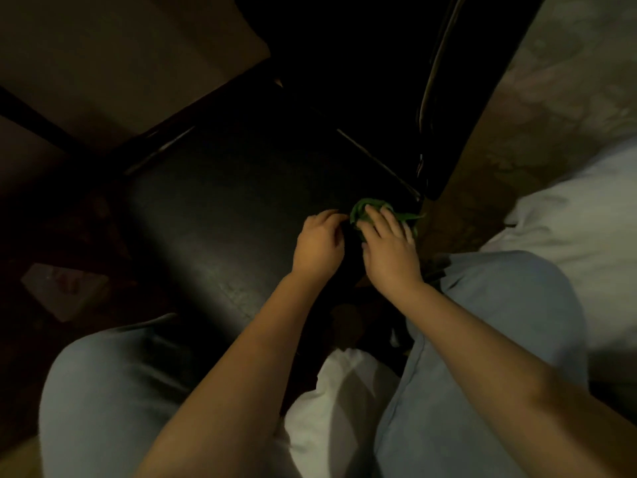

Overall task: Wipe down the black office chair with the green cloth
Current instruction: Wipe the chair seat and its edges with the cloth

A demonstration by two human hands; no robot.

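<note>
R hand (pixel 386 244) flat on green cloth (pixel 367 205)

The view is dim and murky. The upper middle of the frame sinks to near black, and the chair seat (pixel 213 215) shows only a faint sheen. The forearms (pixel 241 357) and the white sheet (pixel 579 208) at right catch most light. Edges bow with wide-angle distortion, and detail is soft throughout.

No readable txt, labels, brands or nos. anywhere, pic too dim
</note>
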